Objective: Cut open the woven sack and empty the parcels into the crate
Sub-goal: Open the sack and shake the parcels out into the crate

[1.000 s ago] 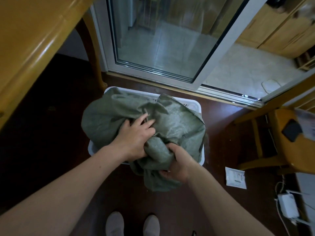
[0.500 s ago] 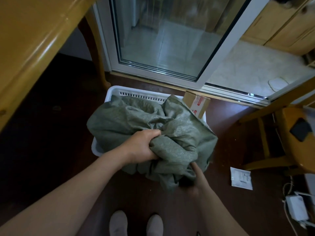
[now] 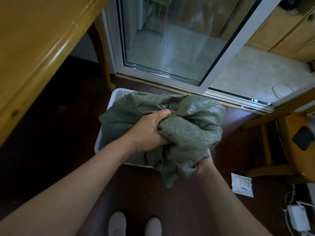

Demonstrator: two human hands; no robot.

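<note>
A crumpled grey-green woven sack [image 3: 192, 130] hangs bunched over a white plastic crate [image 3: 117, 93] on the dark floor. My left hand [image 3: 150, 130] is clenched on a fold at the top middle of the sack. My right hand [image 3: 203, 165] grips the sack's lower right edge from beneath, mostly hidden by the fabric. The sack covers nearly the whole crate, so only the crate's far left corner and left rim show. No parcels in the crate are visible.
A wooden table [image 3: 34, 48] overhangs at the left, its leg [image 3: 104, 60] just behind the crate. A glass sliding door [image 3: 170, 40] is beyond. A wooden chair [image 3: 293, 142] stands right. A flat white packet [image 3: 242, 186] and a white adapter with cables [image 3: 298, 217] lie on the floor.
The sack has been gathered tighter and shifted right. The cardboard box seen behind it half a second ago is now hidden. My left hand went from spread fingers to a fist on the fabric.
</note>
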